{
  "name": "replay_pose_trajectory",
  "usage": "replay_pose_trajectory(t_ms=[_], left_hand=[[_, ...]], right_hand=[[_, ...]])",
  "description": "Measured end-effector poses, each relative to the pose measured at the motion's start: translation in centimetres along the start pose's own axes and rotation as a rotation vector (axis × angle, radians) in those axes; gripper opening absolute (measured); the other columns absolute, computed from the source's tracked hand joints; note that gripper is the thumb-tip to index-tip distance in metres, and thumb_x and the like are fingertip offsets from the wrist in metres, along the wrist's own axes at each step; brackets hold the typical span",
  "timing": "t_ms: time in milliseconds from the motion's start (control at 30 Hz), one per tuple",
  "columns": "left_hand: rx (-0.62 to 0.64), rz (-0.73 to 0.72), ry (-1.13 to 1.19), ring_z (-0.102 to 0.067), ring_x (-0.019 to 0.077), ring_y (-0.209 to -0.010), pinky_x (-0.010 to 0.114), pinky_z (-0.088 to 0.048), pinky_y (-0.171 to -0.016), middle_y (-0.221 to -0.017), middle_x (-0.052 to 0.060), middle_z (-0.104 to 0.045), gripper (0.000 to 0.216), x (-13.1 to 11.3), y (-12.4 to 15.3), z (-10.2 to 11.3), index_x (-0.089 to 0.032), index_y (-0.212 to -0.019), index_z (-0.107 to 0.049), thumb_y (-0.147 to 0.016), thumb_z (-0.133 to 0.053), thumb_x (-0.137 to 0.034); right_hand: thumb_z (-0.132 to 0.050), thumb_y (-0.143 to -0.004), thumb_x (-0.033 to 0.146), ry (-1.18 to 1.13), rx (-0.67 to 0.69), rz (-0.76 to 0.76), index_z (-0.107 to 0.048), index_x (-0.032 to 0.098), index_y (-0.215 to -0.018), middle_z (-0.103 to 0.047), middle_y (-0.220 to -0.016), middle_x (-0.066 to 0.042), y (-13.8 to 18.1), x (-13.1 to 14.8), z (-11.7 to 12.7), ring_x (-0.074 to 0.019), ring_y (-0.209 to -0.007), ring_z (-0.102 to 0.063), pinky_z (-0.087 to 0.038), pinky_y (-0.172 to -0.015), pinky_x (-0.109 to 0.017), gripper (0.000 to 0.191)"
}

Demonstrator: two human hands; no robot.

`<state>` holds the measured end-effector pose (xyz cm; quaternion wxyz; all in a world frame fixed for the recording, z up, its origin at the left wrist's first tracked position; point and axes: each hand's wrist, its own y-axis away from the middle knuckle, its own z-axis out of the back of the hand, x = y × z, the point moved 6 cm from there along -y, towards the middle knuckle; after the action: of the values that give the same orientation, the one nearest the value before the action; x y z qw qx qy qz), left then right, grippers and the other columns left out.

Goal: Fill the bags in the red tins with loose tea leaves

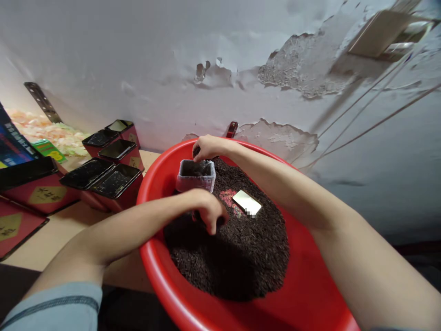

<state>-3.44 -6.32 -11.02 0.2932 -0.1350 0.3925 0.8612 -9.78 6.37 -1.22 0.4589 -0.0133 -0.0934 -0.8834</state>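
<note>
A big red basin holds a heap of dark loose tea leaves. An open square tin stands in the heap at its far side, with tea inside. My right hand hovers over the tin's far rim, fingers pinched together, apparently on a bit of tea. My left hand is cupped, fingers curled down into the leaves just in front of the tin. A shiny tin lid lies flat on the tea to the right of my left hand.
Several open red tins stand on the wooden table left of the basin, with flat red boxes beyond them. A peeling grey wall rises close behind. A red-handled tool leans behind the basin.
</note>
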Motion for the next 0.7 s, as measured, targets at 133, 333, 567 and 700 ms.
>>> replay_pose_trajectory(t_ms=[133,333,567,700], left_hand=[[-0.418,-0.041,0.179,-0.059,0.0156,-0.055,0.022,-0.045,-0.049,-0.067,-0.003,-0.066,0.039,3.1,7.7,6.6,-0.024,-0.096,-0.075,-0.058,-0.07,-0.017],[-0.876,0.1,0.348,-0.062,0.015,-0.058,0.024,-0.048,-0.055,-0.067,0.001,-0.067,0.015,10.4,11.0,9.8,-0.018,-0.085,-0.067,-0.071,-0.062,-0.017],[-1.087,0.133,0.625,-0.071,0.0215,-0.075,0.031,-0.055,-0.066,-0.089,0.008,-0.075,0.039,12.7,8.6,10.7,-0.014,-0.107,-0.071,-0.07,-0.063,-0.009],[-1.192,0.099,0.597,-0.071,0.0223,-0.095,0.031,-0.056,-0.08,-0.108,0.011,-0.076,0.055,12.0,9.4,11.4,-0.012,-0.122,-0.068,-0.069,-0.065,0.0]], right_hand=[[-0.074,-0.076,0.027,0.011,0.014,-0.035,-0.08,0.016,-0.104,-0.077,-0.093,-0.007,0.4,-0.3,0.5,-0.0172,-0.079,-0.067,-0.047,-0.068,-0.026,0.03],[-0.068,-0.077,0.026,-0.021,0.054,-0.145,-0.078,0.014,-0.09,-0.068,-0.072,-0.005,1.1,-1.0,1.1,-0.0141,-0.058,-0.058,-0.043,-0.058,-0.027,0.02],[-0.069,-0.079,0.025,-0.145,0.01,-0.212,-0.078,0.015,-0.09,-0.07,-0.077,-0.004,0.8,-1.2,1.4,-0.0128,-0.062,-0.058,-0.044,-0.059,-0.025,0.018],[-0.07,-0.078,0.02,-0.175,-0.042,-0.205,-0.079,0.016,-0.095,-0.07,-0.079,-0.003,0.8,-0.9,2.1,-0.0141,-0.067,-0.062,-0.046,-0.061,-0.025,0.02]])
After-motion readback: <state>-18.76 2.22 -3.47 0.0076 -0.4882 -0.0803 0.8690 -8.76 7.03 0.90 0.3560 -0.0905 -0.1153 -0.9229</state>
